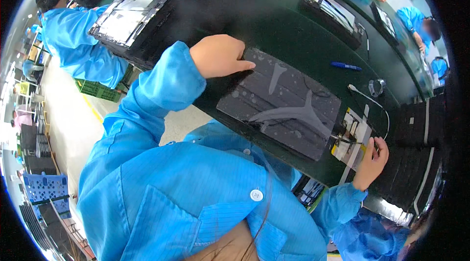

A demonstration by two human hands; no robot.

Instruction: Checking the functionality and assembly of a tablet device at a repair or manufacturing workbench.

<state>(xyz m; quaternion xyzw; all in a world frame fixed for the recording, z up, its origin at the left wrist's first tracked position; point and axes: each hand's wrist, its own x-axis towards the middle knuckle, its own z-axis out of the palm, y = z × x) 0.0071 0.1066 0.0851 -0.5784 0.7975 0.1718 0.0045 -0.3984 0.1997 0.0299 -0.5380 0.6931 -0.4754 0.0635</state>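
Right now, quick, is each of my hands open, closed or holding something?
Left hand: fingers curled at a corner of the dark slab; grip can't be told.
Right hand: fingers partly curled near the white cable; holding can't be told.

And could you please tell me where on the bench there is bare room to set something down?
The dark green bench top is bare between the dark grey slab, the blue pen and the black tray with a glossy panel. It is crowded around the right hand, with the white cable and black stacks close by.
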